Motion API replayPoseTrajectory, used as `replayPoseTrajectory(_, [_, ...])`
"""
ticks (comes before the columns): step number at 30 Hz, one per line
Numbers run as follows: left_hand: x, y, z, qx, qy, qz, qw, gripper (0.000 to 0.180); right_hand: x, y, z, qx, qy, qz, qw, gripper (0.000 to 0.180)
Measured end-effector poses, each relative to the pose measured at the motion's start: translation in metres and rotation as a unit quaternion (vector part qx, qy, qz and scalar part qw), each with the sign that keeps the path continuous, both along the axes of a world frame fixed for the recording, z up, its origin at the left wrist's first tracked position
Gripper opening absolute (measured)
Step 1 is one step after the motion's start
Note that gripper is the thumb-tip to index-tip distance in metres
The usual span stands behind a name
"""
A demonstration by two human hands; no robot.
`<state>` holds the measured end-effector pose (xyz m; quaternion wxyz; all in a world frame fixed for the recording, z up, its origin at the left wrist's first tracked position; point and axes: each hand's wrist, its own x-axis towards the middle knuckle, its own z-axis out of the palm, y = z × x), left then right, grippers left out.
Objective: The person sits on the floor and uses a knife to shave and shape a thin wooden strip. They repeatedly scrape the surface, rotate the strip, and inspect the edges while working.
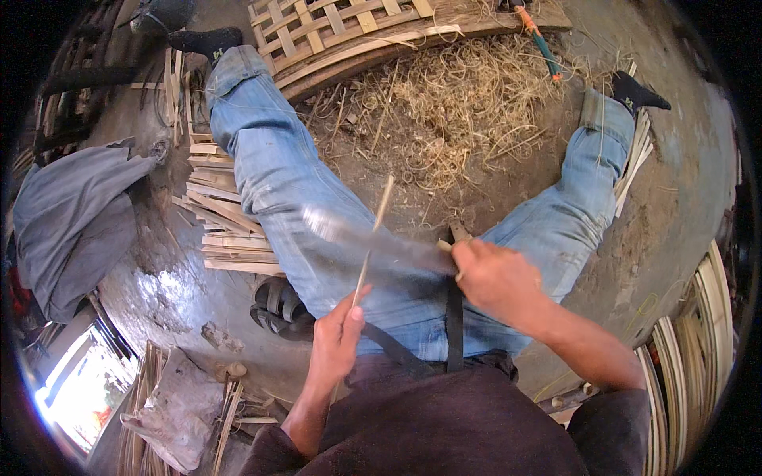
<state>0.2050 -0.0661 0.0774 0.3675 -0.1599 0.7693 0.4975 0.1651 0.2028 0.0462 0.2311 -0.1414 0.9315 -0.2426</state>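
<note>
My left hand (340,337) is closed around the lower part of a thin, pale bamboo strip (383,208), which points up and away between my legs. In my right hand (498,279) is the handle of a knife, its blade (341,230) smeared by motion and reaching left. The blade crosses the strip above my left fingers; whether it touches the strip I cannot tell. Right beside my right fist, a short piece of wood (459,230) pokes up, and a black strap (454,325) lies across my lap.
Curly shavings (468,119) are heaped between my outstretched legs. Beyond them are a woven bamboo panel (317,32) and a tool with an orange and green handle (540,44). Split strips (226,206) are stacked left, longer ones (690,341) right. Sandals (278,304) lie by my left thigh.
</note>
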Motion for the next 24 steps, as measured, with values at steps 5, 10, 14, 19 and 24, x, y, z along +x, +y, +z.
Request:
replayPoseTrajectory(5, [-0.001, -0.002, -0.01, 0.139, -0.115, 0.079, 0.98, 0.048, -0.026, 0.001, 0.017, -0.029, -0.041, -0.111, 0.993, 0.015])
replayPoseTrajectory(10, [0.022, -0.013, -0.014, 0.212, -0.206, 0.201, 0.934, 0.059, -0.022, -0.056, 0.114, -0.007, 0.052, 0.048, 0.997, 0.014])
replayPoseTrajectory(14, [0.013, -0.002, 0.008, 0.181, -0.216, 0.22, 0.934, 0.06, -0.013, -0.065, 0.126, -0.029, 0.034, 0.055, 0.998, 0.016])
replayPoseTrajectory(19, [0.003, -0.012, 0.006, 0.242, -0.218, 0.187, 0.927, 0.043, -0.017, -0.04, 0.009, -0.019, 0.001, -0.041, 0.999, 0.019])
replayPoseTrajectory(24, [0.006, -0.015, -0.003, 0.229, -0.227, 0.162, 0.933, 0.041, 0.024, -0.03, 0.014, -0.028, -0.021, 0.113, 0.993, 0.016])
